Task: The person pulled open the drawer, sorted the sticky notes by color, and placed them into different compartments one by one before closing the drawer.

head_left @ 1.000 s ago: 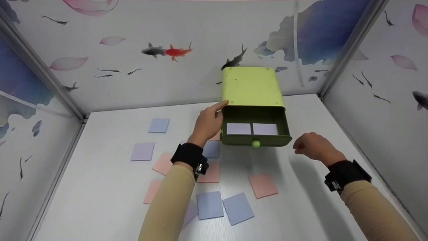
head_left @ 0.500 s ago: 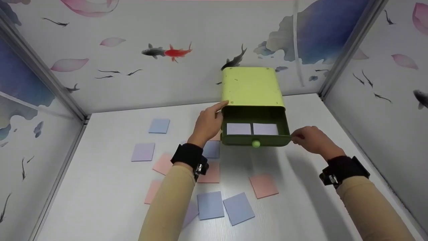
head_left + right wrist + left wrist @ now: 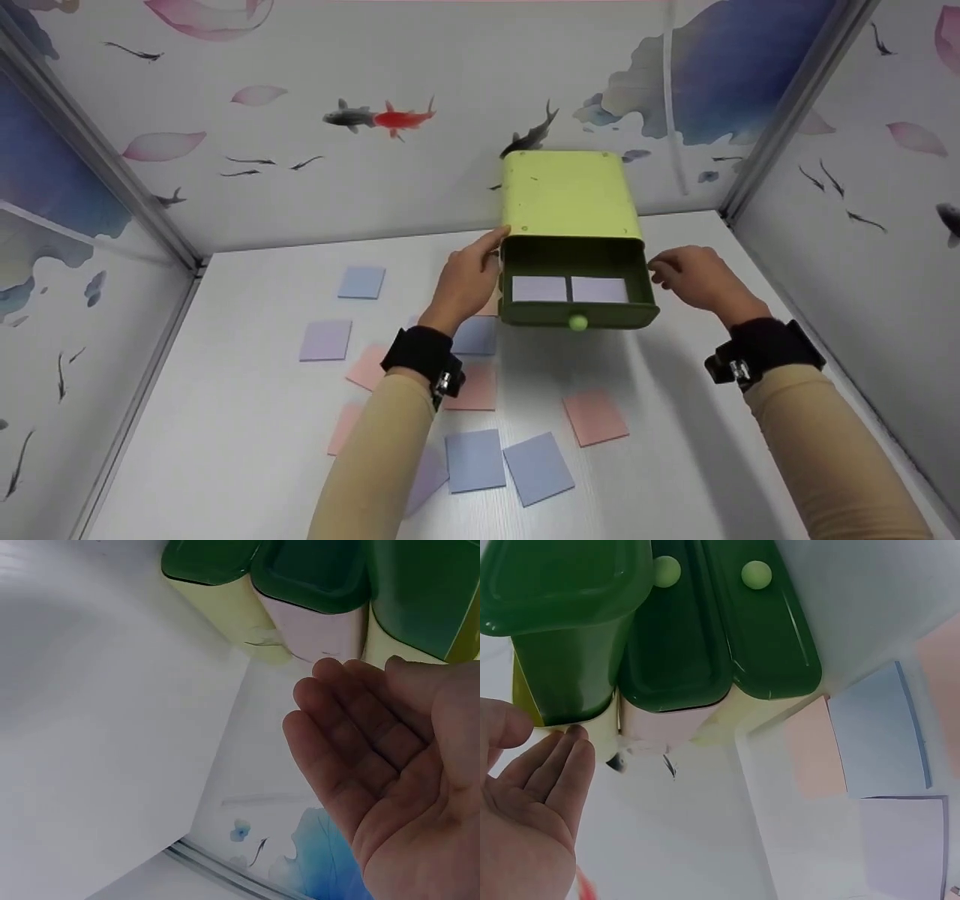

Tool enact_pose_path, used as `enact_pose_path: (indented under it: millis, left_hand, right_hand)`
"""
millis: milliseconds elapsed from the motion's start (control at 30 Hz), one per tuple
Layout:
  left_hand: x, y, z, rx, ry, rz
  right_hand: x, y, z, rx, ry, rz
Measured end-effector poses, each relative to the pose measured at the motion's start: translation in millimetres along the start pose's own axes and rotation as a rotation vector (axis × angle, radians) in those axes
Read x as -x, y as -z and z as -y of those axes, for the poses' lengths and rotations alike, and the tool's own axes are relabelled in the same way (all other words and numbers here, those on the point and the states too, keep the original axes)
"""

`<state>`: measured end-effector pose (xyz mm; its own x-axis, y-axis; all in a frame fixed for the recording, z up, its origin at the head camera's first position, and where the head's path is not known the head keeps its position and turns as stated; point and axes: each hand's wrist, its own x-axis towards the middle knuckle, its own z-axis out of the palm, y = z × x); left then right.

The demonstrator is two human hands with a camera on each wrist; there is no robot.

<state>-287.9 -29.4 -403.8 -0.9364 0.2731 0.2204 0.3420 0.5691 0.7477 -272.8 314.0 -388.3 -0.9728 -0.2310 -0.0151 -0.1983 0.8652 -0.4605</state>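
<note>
A stacked drawer unit [image 3: 566,193] with a yellow-green top case stands at the back of the table. Its top dark-green drawer [image 3: 577,313] is pulled out, with two pale lilac square cards [image 3: 539,289] inside. My left hand [image 3: 463,286] touches the left side of the top case near its front edge; in the left wrist view its fingers [image 3: 568,784] lie nearly straight along it. On the opposite side, my right hand [image 3: 697,277] is at the case's right edge with loosely bent fingers [image 3: 322,742], holding nothing. Whether its fingertips touch the case, I cannot tell.
Blue cards [image 3: 475,461], pink cards [image 3: 595,417] and lilac cards [image 3: 325,340] lie scattered on the white table [image 3: 225,420]. Two lower green drawers [image 3: 676,637] with round knobs are pushed in. Printed walls [image 3: 337,180] enclose the table at the back and sides.
My right hand has moved forward and slightly left, from beside the drawer's front corner to the side of the top case. The left hand and the drawer stay in place.
</note>
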Motion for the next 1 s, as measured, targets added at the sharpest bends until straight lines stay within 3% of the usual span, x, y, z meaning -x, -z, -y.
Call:
enact_pose_path:
  millis: [233, 567, 867, 1000]
  left_hand:
    - [15.1, 13.9, 21.1, -0.039, 0.059, 0.019]
    - [53.7, 35.0, 83.0, -0.232, 0.208, 0.068]
    - [78.3, 27.7, 118.8, -0.455, 0.222, 0.083]
    - [80.2, 21.0, 125.4, -0.479, 0.213, 0.094]
  right_hand:
    - [-11.6, 4.9, 11.9, -0.087, -0.057, -0.017]
    - [-21.6, 7.8, 18.7, -0.108, -0.110, -0.028]
    - [-29.0, 11.7, 25.4, -0.084, -0.136, 0.050]
    - [-31.6, 14.1, 26.2, -0.043, -0.134, 0.070]
